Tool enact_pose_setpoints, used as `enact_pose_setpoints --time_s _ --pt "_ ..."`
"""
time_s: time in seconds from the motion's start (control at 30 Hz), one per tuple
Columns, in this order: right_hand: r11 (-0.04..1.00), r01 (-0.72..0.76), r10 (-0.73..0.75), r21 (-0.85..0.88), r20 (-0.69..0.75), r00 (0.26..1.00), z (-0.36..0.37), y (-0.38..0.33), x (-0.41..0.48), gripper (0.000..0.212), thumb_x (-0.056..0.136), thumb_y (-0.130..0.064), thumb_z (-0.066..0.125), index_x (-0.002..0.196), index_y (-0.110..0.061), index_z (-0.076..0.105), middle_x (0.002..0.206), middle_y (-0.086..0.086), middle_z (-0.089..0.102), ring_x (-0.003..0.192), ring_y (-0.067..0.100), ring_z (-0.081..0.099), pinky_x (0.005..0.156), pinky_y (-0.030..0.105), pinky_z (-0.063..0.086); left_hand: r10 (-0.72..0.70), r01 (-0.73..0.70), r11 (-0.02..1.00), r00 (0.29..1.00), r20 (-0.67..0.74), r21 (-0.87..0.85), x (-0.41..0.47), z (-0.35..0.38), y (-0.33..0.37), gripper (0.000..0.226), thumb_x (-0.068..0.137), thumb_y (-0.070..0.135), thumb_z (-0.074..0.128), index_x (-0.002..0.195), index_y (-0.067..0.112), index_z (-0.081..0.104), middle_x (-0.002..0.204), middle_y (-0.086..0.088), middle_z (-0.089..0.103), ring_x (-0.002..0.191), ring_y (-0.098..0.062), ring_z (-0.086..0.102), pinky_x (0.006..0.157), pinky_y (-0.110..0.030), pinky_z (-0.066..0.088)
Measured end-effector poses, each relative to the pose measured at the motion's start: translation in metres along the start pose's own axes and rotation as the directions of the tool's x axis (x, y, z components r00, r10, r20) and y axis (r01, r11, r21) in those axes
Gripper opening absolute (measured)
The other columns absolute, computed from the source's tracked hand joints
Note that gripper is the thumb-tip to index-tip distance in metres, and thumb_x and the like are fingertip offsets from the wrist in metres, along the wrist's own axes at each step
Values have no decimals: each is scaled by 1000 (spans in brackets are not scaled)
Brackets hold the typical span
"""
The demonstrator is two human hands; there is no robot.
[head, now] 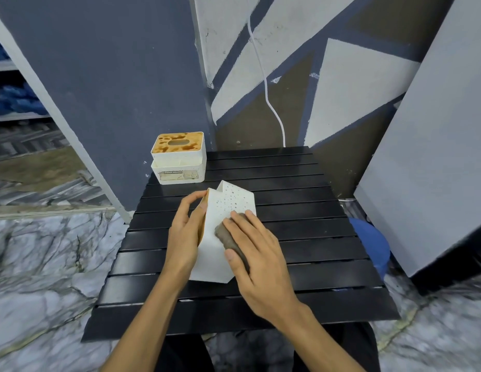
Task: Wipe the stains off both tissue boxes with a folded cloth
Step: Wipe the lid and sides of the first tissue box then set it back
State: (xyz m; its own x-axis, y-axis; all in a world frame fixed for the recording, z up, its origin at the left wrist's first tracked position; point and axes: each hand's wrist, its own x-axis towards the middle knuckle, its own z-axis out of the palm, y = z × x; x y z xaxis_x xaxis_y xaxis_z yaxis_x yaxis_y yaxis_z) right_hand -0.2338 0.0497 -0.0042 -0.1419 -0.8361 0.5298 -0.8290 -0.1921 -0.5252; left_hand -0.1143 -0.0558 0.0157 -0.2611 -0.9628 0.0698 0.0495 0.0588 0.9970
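Fingers (244, 224) press folded-looking cloth (228, 237) onto speckled box (220, 208).

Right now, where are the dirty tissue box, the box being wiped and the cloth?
dirty tissue box (164, 147): head view, on its brown-stained top.
box being wiped (228, 202): head view, on its speckled upper face.
cloth (227, 234): head view, on its uncovered part.

the surface (301, 237) is glossy black slats, both tissue boxes look like matt white plastic, near one (223, 253) speckled, far one (179, 159) with a brown-blotched top, cloth (230, 238) is dull grey-brown fabric
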Motion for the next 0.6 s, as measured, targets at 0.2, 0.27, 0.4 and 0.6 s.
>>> enact_pose_setpoints --time_s 0.2,0.27,0.4,0.6 --pt "994 -106 104 21 99 990 -6 5 24 50 102 -44 24 147 -25 39 155 -13 31 147 -2 7 114 21 16 31 -32 999 998 -53 -18 -2 2 2 25 103 25 52 125 24 64 112 5 73 91 -9 70 70 -19 55" --pt "988 -144 139 49 83 987 -6 10 22 53 101 -45 23 147 -24 40 154 -14 32 146 -3 10 116 23 18 34 -34 999 998 -56 1 -1 4 3 24 103 27 53 124 26 65 110 7 73 89 -8 70 69 -18 55" --pt "991 -129 128 40 27 991 -5 6 1 49 103 -38 26 147 -21 39 155 -10 33 147 2 14 117 26 19 49 -48 998 998 -45 30 1 6 4 24 103 27 53 123 24 66 111 8 72 87 -3 68 67 -15 53" --pt "997 25 -19 -70 91 996 -2 -11 16 48 104 -37 26 146 -21 39 155 -8 34 147 7 17 116 24 17 35 -35 999 999 4 39 -2 2 4 25 105 22 49 126 23 63 114 8 73 101 -7 70 77 -20 55"
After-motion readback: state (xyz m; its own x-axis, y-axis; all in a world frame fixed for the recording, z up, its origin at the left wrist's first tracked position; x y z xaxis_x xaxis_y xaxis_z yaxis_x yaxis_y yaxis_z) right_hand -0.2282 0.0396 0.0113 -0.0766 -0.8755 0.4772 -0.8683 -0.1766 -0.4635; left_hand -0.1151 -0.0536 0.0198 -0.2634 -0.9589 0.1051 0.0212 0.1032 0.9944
